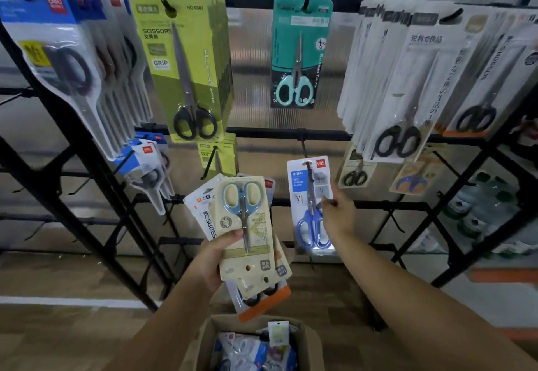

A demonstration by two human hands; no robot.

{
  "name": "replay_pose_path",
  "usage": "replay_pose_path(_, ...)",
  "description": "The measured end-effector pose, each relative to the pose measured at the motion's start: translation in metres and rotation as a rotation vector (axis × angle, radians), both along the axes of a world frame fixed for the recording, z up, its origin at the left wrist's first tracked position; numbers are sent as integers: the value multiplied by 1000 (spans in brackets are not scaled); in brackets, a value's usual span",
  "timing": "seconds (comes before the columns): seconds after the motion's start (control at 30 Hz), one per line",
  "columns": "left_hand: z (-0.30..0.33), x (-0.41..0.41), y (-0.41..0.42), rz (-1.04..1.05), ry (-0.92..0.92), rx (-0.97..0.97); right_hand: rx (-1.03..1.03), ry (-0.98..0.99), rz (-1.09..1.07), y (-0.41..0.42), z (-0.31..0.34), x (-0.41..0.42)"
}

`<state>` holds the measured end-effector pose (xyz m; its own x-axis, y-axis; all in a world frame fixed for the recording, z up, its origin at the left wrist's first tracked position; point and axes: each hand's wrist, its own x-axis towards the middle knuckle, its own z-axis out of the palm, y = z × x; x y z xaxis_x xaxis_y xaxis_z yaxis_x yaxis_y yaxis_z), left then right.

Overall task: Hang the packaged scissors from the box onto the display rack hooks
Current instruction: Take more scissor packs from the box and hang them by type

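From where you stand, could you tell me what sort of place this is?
Probably a shop's stationery display: a black hook rack hung with packaged scissors, a cardboard stock box below, and both hands holding more packs to hang.

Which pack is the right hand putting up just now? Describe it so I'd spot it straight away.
Start at the black display rack and find its middle crossbar. From a hook near the bar's centre hangs a white and blue pack of scissors, pinched at its edge by the right hand. Unlike its neighbours, its scissors have bright blue handles and it hangs alone.
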<state>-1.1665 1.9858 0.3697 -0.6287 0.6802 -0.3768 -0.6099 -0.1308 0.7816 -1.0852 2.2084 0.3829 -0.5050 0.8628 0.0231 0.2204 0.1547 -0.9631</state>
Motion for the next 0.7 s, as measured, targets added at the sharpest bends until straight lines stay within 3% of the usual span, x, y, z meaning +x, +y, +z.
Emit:
replay_pose_path(0.17, 10, 6, 1, 25, -13, 6, 75, -298, 265, -9, 18, -11)
replay_pose_path(0.3, 13, 14, -2, 94, -15, 10, -30, -118, 344, -55, 24, 8)
replay_pose_path(0.43, 23, 24, -3, 112, -24, 87, -148, -107, 601, -92, 38, 22)
replay_pose_path(0.7, 40, 40, -7, 169, -57, 128, -227, 197, 297, -96, 58, 35)
